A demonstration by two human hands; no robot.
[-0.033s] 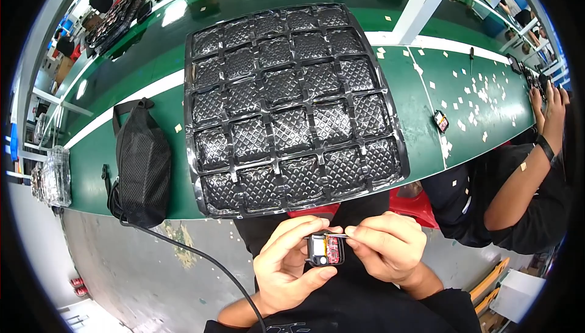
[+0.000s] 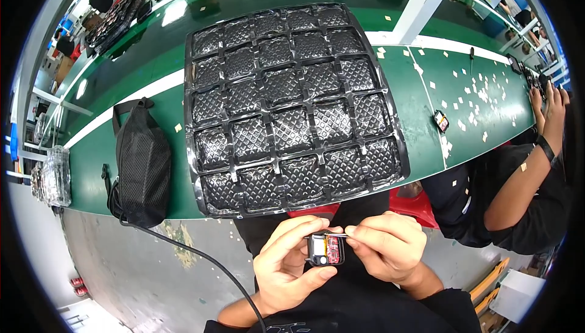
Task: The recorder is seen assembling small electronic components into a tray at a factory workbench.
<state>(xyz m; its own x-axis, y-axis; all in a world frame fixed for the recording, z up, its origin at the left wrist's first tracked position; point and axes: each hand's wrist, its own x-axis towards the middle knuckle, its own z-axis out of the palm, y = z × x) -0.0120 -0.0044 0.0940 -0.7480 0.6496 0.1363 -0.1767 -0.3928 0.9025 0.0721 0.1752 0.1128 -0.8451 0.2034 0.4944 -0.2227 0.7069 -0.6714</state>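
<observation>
My left hand (image 2: 289,264) holds a small black electronic device (image 2: 317,251) between its fingers and thumb, in front of my body. The casing lies open on top, showing a pale silver block, a yellow strip and a red circuit board. From the right, my right hand (image 2: 390,247) pinches a thin metal tool (image 2: 337,235), perhaps tweezers, whose tip meets the device's upper edge. Whether it has one prong or two is too small to tell. Just beyond my hands, a large black plastic tray (image 2: 196,177) with square, diamond-textured pockets rests on the green table.
A black mesh bag (image 2: 145,165) with a cable (image 2: 201,252) sits left of the tray. At the right are a similar open device (image 2: 440,121), scattered pale paper squares (image 2: 483,95) and a screwdriver (image 2: 471,59). A co-worker's arm (image 2: 518,193) is close by. A white post (image 2: 420,10) rises behind.
</observation>
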